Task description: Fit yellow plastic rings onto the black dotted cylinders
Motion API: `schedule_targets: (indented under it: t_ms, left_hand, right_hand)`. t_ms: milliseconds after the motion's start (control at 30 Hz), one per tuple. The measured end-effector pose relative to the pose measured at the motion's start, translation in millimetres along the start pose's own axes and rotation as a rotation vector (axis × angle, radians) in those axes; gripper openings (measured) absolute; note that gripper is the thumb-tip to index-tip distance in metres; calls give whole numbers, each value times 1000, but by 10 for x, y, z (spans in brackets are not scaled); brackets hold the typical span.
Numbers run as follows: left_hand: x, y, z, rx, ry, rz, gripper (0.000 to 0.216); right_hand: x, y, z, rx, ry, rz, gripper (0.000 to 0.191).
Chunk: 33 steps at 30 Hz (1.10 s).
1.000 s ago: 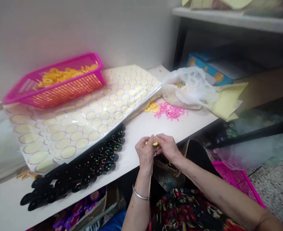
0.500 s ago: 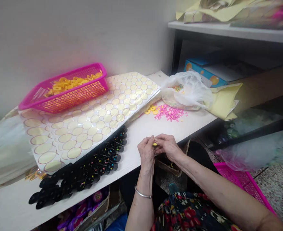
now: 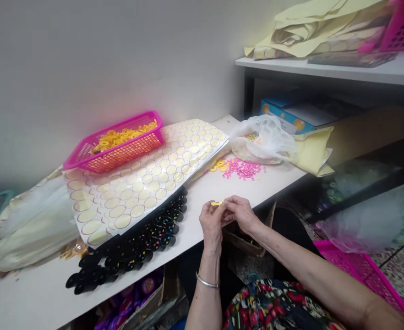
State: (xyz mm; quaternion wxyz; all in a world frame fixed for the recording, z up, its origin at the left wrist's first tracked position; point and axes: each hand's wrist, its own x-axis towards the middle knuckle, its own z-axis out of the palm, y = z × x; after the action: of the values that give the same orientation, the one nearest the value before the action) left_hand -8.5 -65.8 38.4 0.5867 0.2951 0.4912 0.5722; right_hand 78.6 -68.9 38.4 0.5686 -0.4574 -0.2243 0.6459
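Head view: left hand (image 3: 211, 220) pinches one yellow piece (image 3: 216, 203)

I count two hands and, at their fingertips, one yellow piece, near the front edge of the table (image 3: 202, 195). The left hand is almost closed, with thumb and fingers on the piece. The right hand (image 3: 239, 213) has bent fingers, and their tips meet next to the left thumb; whether they also grip the piece, I cannot tell. One bracelet (image 3: 207, 281) is on the left wrist.

Pink baskets are three: one basket (image 3: 129, 153) with many yellow rings (image 3: 122, 136), on the sheets (image 3: 133, 201); one floor basket (image 3: 377, 275); one shelf basket (image 3: 403, 34). There is one bag (image 3: 267, 137) and one heap of pink beads (image 3: 243, 169), with a few loose rings (image 3: 219, 166) at its left side. Black pieces (image 3: 147, 247) lie in several rows, too crowded for an exact count.

Both palms are hidden, and the fingers cover part of the yellow piece. The shelf basket and the floor basket are cut by the frame. Purple things (image 3: 129, 302) under the table are partly covered by its edge.

One second before, the yellow piece shows a round face with a pink middle; now it appears as a thin strip. The view also shifts: the shelf (image 3: 291, 64) shows more, and the shelf basket is newly visible.
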Motion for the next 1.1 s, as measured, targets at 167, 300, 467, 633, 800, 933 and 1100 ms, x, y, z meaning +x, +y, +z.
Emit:
schedule_targets:
  t_ms: [167,300,467,633,800,933,1100]
  left_hand:
    - [-239,-46,-19,-29,-103,-10,36]
    - [-375,-101,-30,71,-195,21,29]
    - [-480,-105,-83,256,-352,160,33]
    - [-509,-16,-97,370,-542,210,32]
    - [-589,-85,-39,340,-621,186,49]
    - [-645,-100,3,350,-623,226,41]
    - [-637,15,-22,385,-844,180,36]
  right_hand:
    - [-307,2,-97,139,-39,-37,31]
    - [-477,-77,-267,-18,-5,-55,35]
    - [-583,-281,-475,-87,-140,59,31]
    - [-676,-359,-579,-22,-287,193,40]
    - [-770,-291,-558,-2,-201,109,36]
    - [-800,-269,-581,64,-224,116,37]
    - [-710,-225,-717,197,-288,358,36]
